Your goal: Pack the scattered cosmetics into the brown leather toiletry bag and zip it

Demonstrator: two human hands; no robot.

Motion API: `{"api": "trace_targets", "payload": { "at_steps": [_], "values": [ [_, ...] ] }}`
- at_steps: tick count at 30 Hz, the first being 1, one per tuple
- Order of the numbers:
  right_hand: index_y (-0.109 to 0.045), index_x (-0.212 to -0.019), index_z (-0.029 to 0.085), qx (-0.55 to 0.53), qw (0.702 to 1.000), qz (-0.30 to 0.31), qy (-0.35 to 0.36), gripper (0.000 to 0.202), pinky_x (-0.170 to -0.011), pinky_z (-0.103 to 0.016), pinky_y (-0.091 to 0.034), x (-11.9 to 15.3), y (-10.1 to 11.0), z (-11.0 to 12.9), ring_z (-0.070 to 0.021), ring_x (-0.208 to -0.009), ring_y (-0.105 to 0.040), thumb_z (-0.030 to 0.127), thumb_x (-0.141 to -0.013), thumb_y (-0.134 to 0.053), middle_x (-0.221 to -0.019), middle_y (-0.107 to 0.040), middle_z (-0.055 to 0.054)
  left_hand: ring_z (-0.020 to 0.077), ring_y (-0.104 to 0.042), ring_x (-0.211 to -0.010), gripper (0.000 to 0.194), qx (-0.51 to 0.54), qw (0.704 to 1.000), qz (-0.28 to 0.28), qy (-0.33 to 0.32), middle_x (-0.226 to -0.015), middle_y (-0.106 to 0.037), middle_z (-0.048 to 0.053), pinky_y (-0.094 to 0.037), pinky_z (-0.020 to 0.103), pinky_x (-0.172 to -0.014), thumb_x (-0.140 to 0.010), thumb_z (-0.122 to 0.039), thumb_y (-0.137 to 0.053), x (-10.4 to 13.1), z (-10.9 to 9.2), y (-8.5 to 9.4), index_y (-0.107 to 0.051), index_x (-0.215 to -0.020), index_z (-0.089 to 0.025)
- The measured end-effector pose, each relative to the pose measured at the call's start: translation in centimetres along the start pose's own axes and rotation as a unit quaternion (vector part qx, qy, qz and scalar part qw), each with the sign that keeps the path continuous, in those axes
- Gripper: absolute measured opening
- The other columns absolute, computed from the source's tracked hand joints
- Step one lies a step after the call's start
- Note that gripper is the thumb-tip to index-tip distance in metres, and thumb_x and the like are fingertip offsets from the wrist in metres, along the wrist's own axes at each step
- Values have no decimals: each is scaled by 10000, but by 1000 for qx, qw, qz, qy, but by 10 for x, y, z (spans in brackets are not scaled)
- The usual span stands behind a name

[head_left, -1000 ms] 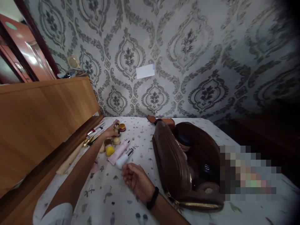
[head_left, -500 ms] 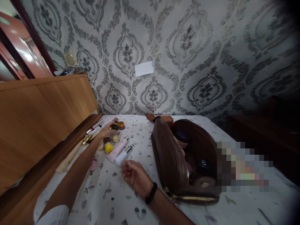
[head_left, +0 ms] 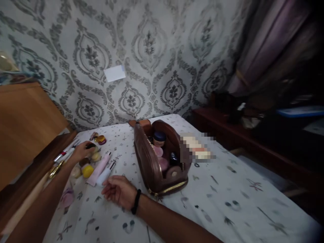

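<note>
My left hand [head_left: 81,151] reaches to the far left of the sheet, its fingers closed around a small dark jar [head_left: 90,145]. Beside it lie a gold-lidded jar [head_left: 101,139], a cream-coloured sponge [head_left: 96,157] and a yellow item [head_left: 87,171] with a brown top. My right hand [head_left: 118,192], with a black band at the wrist, rests palm turned up and fingers loosely curled, holding nothing. Just past its fingertips are a pale blue bottle [head_left: 104,177] and a pink tube [head_left: 98,170]. To its right stands a brown cosmetic bag [head_left: 144,158], unzipped, with jars and compacts inside.
A blurred-out flat item [head_left: 197,146] lies right of the bag. Slim tubes [head_left: 63,153] and a pink item [head_left: 67,198] lie at the left. A wooden board [head_left: 22,125] borders the left side; dark red furniture [head_left: 215,126] stands at the right.
The view has swung to the right, so the bag and cosmetics sit further left in the picture. My left hand stays at the dark jar; my right hand keeps its pose beside the pale blue bottle.
</note>
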State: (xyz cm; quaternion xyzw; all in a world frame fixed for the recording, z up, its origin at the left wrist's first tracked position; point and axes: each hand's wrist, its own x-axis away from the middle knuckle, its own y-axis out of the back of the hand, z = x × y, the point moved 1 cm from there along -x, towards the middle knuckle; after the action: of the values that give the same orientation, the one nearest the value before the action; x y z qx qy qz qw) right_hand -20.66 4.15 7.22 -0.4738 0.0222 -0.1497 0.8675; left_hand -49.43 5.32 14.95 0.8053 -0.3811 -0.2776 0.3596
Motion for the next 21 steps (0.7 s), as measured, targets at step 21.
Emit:
{"api": "trace_targets", "payload": {
  "at_steps": [21],
  "values": [
    [-626,-886,128,-42,998,-45,-17,390,-497,-220,-376,3,-12,15,-115,-479,-602,486,-946,-484,-614,-678,-25,259,-655,-941,496,70,978,174,-91,-1027,-707,79,-528,363,-849,-715,-495,-675,129,-120,-12,-654,-1116,-203]
  ]
}}
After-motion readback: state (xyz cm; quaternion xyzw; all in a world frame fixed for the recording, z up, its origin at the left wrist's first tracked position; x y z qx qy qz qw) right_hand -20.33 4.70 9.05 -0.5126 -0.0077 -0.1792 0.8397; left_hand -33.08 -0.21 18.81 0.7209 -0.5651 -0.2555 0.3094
